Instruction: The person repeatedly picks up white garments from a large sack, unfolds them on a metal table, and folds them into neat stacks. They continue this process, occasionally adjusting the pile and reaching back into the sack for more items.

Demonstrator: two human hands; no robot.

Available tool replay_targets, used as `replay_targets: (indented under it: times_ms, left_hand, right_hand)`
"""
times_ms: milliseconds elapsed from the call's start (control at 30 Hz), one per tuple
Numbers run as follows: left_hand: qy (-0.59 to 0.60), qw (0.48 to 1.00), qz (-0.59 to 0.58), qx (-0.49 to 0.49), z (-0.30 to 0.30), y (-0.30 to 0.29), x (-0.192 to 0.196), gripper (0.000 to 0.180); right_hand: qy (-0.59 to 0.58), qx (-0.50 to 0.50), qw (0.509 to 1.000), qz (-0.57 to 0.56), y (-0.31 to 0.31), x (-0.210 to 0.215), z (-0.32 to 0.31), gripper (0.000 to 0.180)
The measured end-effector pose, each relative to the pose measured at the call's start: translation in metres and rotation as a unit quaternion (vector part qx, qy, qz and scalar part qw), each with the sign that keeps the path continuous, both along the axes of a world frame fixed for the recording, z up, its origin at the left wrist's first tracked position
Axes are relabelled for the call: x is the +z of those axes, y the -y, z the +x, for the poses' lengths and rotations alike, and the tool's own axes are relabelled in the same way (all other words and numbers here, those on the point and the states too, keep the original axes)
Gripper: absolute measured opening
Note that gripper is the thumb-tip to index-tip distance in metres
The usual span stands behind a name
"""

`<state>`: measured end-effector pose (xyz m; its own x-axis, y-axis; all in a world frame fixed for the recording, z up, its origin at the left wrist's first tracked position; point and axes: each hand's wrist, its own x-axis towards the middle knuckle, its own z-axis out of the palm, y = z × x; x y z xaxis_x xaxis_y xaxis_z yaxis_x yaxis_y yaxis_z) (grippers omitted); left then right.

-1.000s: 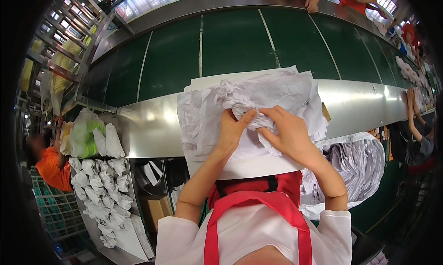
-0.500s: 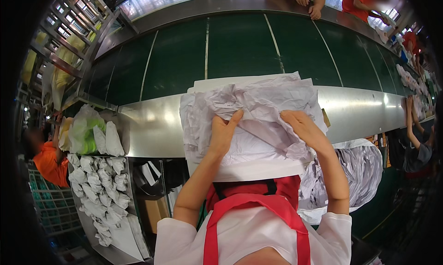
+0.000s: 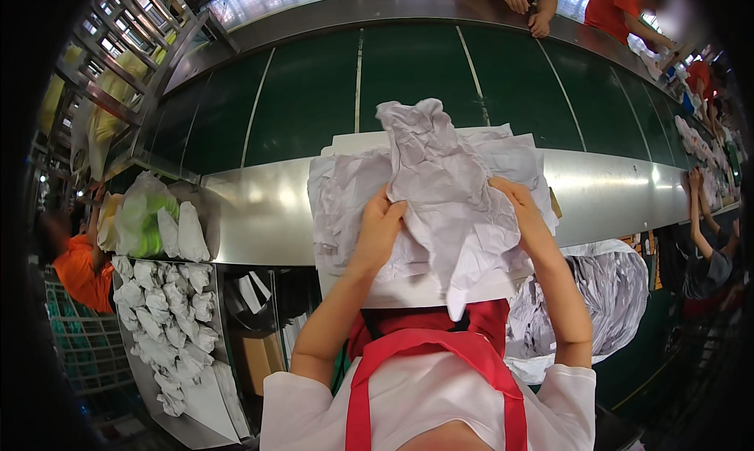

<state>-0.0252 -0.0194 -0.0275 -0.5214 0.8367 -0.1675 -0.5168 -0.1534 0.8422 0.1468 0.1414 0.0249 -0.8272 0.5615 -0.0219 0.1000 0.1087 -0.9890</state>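
Note:
Both my hands grip a crumpled sheet of white paper [image 3: 444, 168], lifted in loose folds above a stack. My left hand [image 3: 382, 225] pinches its left side, thumb pointing inward. On the right edge, my right hand [image 3: 520, 207] is closed, with its fingers partly hidden by the paper. Below lies a pile of wrinkled paper sheets [image 3: 342, 192] on a flat white board or flat sheets [image 3: 377, 298], resting on the metal ledge in front of me. One limp corner of the lifted sheet hangs toward my red apron; another part stands up at the far side.
A green conveyor belt [image 3: 314, 89] with pale cross lines runs beyond the metal ledge [image 3: 259, 215]. At left, a bin holds crumpled paper wads [image 3: 169, 317], near plastic bags [image 3: 145, 219]. A sack of paper [image 3: 601, 298] stands at right. Co-workers are around the belt.
The sheet that lay bunched on the pile is now raised and gathered between my hands, its far part sticking up over the belt's edge. My hands stay in nearly the same place.

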Motion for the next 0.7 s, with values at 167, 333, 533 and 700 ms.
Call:
replay_targets:
  times_ms: [167,333,533,700]
  left_hand:
    - [-0.152,0.987,-0.041,-0.026,-0.009,0.016,0.011,0.034]
    - [-0.265,0.961,-0.063,-0.048,-0.012,0.018,0.026,0.034]
    - [-0.179,0.981,-0.049,-0.055,-0.03,0.015,0.041,0.048]
    - [-0.213,0.971,-0.1,-0.038,-0.032,0.004,0.057,0.053]
  right_hand:
    - [0.084,-0.026,0.991,-0.099,0.003,0.014,-0.003,0.06]
    - [0.181,0.028,0.972,0.145,0.007,0.012,-0.007,0.045]
    - [0.075,-0.014,0.997,-0.022,0.008,0.019,-0.002,0.014]
    - [0.107,0.056,0.988,0.098,0.018,0.032,-0.014,0.024]
